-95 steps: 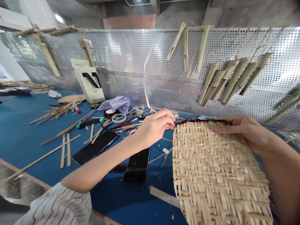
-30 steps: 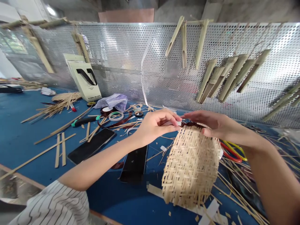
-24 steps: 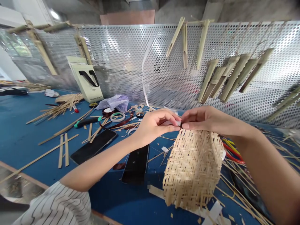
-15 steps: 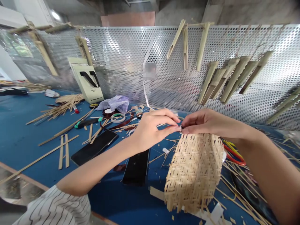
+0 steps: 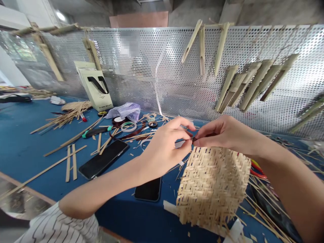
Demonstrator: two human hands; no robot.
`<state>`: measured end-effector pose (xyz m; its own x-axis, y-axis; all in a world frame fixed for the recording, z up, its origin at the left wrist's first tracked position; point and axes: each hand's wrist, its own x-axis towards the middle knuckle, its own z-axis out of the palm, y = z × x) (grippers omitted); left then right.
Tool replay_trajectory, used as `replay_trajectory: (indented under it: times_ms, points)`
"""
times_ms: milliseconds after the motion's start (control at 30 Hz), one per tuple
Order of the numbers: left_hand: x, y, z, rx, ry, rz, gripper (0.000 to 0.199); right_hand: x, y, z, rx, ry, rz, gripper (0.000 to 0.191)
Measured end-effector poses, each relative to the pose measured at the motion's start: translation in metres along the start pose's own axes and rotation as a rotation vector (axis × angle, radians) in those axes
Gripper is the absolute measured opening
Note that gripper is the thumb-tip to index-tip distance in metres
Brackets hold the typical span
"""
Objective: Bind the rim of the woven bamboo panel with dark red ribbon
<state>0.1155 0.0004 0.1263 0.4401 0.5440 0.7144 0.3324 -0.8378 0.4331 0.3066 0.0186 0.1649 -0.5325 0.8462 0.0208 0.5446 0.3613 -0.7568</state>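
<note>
Perforated metal screen (image 5: 187,94), behind the woven bamboo mat (image 5: 212,189); hung on it, above and right of the mat, a row of cut bamboo tubes (image 5: 258,86). Blue tabletop (image 5: 121,219), littered, spreading out around the mat. Principal item: the mat itself, herringbone weave, pale straw colour, hanging below the right hand (image 5: 225,135), lower edge ragged with projecting strip ends. Right hand: thumb and fingers pinched together over the mat's upper left corner, gripping a dark strip (image 5: 193,139). Left hand (image 5: 165,145): just beyond that corner, thumb and forefinger pinched at the strip's end, the remaining fingers curled; white piece (image 5: 179,144) showing in the gap below the forefinger. Left of the mat, nearest: black smartphone (image 5: 149,190), partly hidden by the left forearm. Further left: second black smartphone (image 5: 103,158), two short bamboo slats (image 5: 74,162) and a black-and-green tool handle (image 5: 97,132). Left of the mat and farther back: white tape roll (image 5: 128,127), smaller black tape roll (image 5: 153,124), crumpled purple-and-white wrapping (image 5: 130,112), pale upright carton (image 5: 101,98). Just right of the mat: red loop (image 5: 257,173), loose bamboo strips (image 5: 263,209). Beside its lower right corner: white paper scrap (image 5: 235,231).
</note>
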Motion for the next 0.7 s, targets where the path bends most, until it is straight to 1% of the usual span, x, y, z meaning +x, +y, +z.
replay_trajectory:
  times_ms: [133,233,400,567,700]
  points:
    - [0.004,-0.003,-0.004,-0.172,-0.059,-0.198,0.016,0.0,-0.001,0.002,0.007,0.054,0.005,0.012]
    - [0.005,-0.005,-0.004,-0.27,-0.068,-0.27,0.015,0.001,0.0,0.003,0.028,0.072,0.007,0.011]
    - [0.004,-0.009,-0.004,-0.31,-0.085,-0.29,0.015,0.001,-0.002,0.003,0.048,0.055,0.016,0.011]
    - [0.005,-0.01,-0.006,-0.261,-0.104,-0.279,0.016,0.002,-0.002,0.003,0.06,0.048,0.024,0.011]
    - [0.01,-0.013,-0.018,-0.115,-0.006,-0.261,0.015,0.005,0.006,-0.001,0.037,0.047,0.057,0.014]
